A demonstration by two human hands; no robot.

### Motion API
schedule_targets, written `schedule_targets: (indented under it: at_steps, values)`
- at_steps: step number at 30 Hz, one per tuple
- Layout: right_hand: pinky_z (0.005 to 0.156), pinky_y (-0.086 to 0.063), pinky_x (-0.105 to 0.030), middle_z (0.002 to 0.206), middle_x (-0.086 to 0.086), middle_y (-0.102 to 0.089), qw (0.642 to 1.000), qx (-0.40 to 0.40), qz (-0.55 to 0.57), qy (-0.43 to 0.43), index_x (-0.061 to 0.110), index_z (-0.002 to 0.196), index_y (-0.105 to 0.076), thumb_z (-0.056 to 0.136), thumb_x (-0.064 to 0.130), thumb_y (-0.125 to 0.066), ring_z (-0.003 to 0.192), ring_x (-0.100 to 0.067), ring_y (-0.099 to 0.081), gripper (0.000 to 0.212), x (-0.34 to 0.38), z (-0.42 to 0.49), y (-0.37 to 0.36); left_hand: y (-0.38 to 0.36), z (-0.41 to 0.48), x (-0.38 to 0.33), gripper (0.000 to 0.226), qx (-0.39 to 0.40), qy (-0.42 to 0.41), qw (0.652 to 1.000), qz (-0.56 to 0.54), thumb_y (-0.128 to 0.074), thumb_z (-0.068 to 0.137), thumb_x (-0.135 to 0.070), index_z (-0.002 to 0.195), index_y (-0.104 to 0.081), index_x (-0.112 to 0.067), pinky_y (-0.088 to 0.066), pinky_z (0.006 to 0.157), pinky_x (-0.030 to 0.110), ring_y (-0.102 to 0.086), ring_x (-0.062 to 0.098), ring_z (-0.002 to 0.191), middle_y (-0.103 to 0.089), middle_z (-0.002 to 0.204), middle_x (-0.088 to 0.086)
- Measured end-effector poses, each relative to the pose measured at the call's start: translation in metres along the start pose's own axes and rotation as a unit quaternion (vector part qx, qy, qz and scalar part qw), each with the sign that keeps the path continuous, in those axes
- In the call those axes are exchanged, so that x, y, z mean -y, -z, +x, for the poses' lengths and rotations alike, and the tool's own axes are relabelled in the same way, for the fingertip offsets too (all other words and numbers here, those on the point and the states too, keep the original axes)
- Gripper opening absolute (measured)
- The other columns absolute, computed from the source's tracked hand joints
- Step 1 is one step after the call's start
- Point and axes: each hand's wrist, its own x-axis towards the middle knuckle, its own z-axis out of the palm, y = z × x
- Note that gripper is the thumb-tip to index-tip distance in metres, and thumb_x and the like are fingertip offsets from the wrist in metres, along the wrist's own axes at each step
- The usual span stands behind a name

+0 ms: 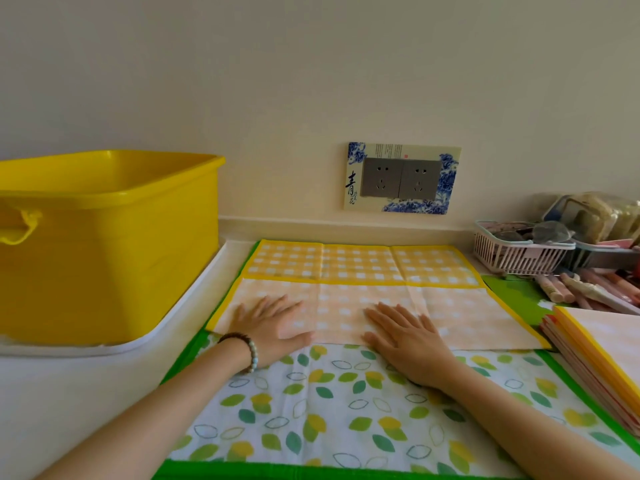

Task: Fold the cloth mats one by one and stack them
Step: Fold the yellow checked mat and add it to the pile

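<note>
Leaf-print mat on counter | yellow checked mat half-folded atop | left grip, right grip released, flat, pressing it

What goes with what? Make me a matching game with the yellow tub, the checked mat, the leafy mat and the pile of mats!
Things
1. yellow tub
2. checked mat
3. leafy mat
4. pile of mats

Places
A. underneath another mat, green border
B. far right
C. far left
D. spread in the middle, half folded over

Pairs: 1-C, 2-D, 3-A, 4-B
</note>
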Motion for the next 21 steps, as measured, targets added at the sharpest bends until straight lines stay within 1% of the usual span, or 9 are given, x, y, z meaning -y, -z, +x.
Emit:
schedule_targets:
  at_steps: [1, 3, 5, 8, 11, 13, 15, 18, 21]
  values:
    - [0.119, 0.004, -0.040, 0.158, 0.016, 0.000, 1.000, -0.001, -0.001, 0.001, 0.043, 0.148, -0.005, 0.089, 0.066, -0.013, 0.146, -0.010, 0.004, 0.063, 0.000, 0.000, 0.000, 0.001, -0.003, 0.007, 0.109, -0.001, 0.006, 1.000, 0.005, 0.001, 0.046, -0.098, 0.144, 0.003, -0.050, 0.003, 0.114, 0.052, 0.011, 0.017, 0.145, 0.012, 0.155, -0.016]
    - [0.119, 0.004, -0.040, 0.158, 0.016, 0.000, 1.000, 0.000, -0.005, 0.001, 0.043, 0.148, -0.005, 0.093, 0.062, -0.016, 0.146, -0.011, 0.004, 0.059, 0.000, 0.000, 0.000, 0.002, -0.008, 0.019, 0.082, -0.009, 0.015, 1.000, 0.009, -0.014, 0.074, -0.085, 0.145, 0.003, -0.047, 0.003, 0.116, 0.047, 0.011, 0.016, 0.145, 0.013, 0.156, -0.015]
    - [0.119, 0.003, -0.040, 0.158, 0.016, 0.000, 1.000, 0.001, -0.008, 0.000, 0.042, 0.148, -0.005, 0.093, 0.062, -0.016, 0.146, -0.011, 0.003, 0.059, 0.000, 0.000, 0.000, 0.002, -0.012, 0.025, 0.071, -0.013, 0.013, 1.000, 0.004, -0.020, 0.085, -0.073, 0.146, 0.002, -0.045, 0.003, 0.117, 0.041, 0.011, 0.016, 0.145, 0.013, 0.156, -0.014]
    - [0.119, 0.003, -0.040, 0.158, 0.016, -0.001, 1.000, 0.001, -0.009, -0.001, 0.042, 0.148, -0.006, 0.094, 0.062, -0.016, 0.146, -0.011, 0.003, 0.059, 0.000, 0.000, 0.000, 0.005, -0.012, 0.026, 0.070, 0.007, 0.013, 1.000, -0.005, -0.022, 0.087, -0.070, 0.147, 0.002, -0.043, 0.003, 0.117, 0.041, 0.012, 0.016, 0.145, 0.013, 0.156, -0.013]
    - [0.119, 0.003, -0.040, 0.158, 0.015, -0.001, 1.000, -0.002, -0.004, -0.001, 0.042, 0.148, -0.007, 0.094, 0.061, -0.017, 0.146, -0.010, 0.003, 0.058, 0.001, -0.001, 0.000, 0.013, -0.011, 0.021, 0.073, 0.013, 0.008, 1.000, -0.016, -0.025, 0.087, -0.070, 0.149, -0.002, -0.037, 0.002, 0.117, 0.042, 0.009, 0.016, 0.145, 0.009, 0.157, -0.011]
    - [0.119, 0.003, -0.040, 0.158, 0.015, -0.002, 1.000, -0.002, -0.001, -0.001, 0.041, 0.148, -0.008, 0.094, 0.060, -0.018, 0.146, -0.010, 0.003, 0.058, 0.001, -0.001, 0.000, 0.015, -0.012, 0.012, 0.081, -0.005, -0.025, 0.999, -0.045, -0.029, 0.081, -0.076, 0.148, -0.009, -0.035, -0.003, 0.118, 0.041, 0.003, 0.014, 0.145, 0.002, 0.157, -0.011]
    - [0.119, 0.002, -0.040, 0.158, 0.015, -0.003, 1.000, -0.004, 0.003, -0.002, 0.042, 0.148, -0.009, 0.094, 0.061, -0.018, 0.146, -0.010, 0.002, 0.058, 0.001, -0.001, 0.000, 0.016, -0.016, -0.002, 0.086, -0.016, -0.082, 0.994, -0.077, -0.034, 0.077, -0.078, 0.148, -0.015, -0.033, -0.006, 0.118, 0.034, -0.002, 0.009, 0.145, -0.005, 0.157, -0.013]
    - [0.119, 0.002, -0.040, 0.158, 0.016, -0.005, 1.000, -0.007, 0.011, -0.004, 0.042, 0.148, -0.011, 0.094, 0.062, -0.019, 0.146, -0.010, 0.001, 0.058, 0.001, 0.000, 0.000, 0.016, -0.017, -0.021, 0.064, -0.043, -0.154, 0.984, -0.072, -0.047, 0.087, -0.059, 0.144, -0.030, -0.035, -0.009, 0.115, 0.027, -0.012, 0.006, 0.142, -0.019, 0.154, -0.014]
    - [0.119, 0.001, -0.040, 0.158, 0.016, -0.006, 1.000, -0.010, 0.020, -0.003, 0.042, 0.148, -0.013, 0.094, 0.062, -0.021, 0.146, -0.009, 0.000, 0.058, 0.001, 0.000, 0.001, 0.019, -0.014, -0.027, 0.046, -0.051, -0.176, 0.981, -0.057, -0.050, 0.090, -0.050, 0.134, -0.047, -0.036, -0.025, 0.112, 0.025, -0.032, 0.004, 0.134, -0.038, 0.144, -0.017]
